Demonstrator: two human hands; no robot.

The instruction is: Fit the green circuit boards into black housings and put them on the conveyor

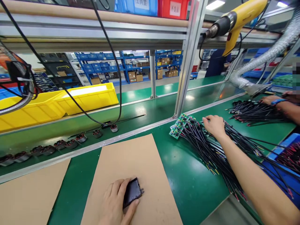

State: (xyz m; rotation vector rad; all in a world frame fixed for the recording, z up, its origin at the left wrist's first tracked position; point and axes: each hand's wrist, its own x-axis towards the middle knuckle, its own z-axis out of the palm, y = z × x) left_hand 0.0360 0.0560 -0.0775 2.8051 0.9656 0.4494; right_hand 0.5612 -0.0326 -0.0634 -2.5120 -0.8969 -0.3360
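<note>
In the head view, my left hand [117, 200] is closed around a small black plastic case [133, 193], gripping it by its sides over a cardboard sheet [131, 156]. The case's hollow inside faces up, and small prongs stick out on its right. My right hand [215, 125] reaches to a pile of black cables [201, 147] on the green bench. Its fingers curl down at the cables' board end, and what they hold, if anything, is hidden. Green circuit boards [179, 126] with wires attached lie just left of that hand.
Round metal motor parts [59, 144] line the back ledge beside yellow bins [89, 98]. A yellow heat gun [241, 18] hangs at upper right near a silver duct [264, 62]. A co-worker's hand [269, 100] touches another cable pile. A blue bin [276, 159] stands at right.
</note>
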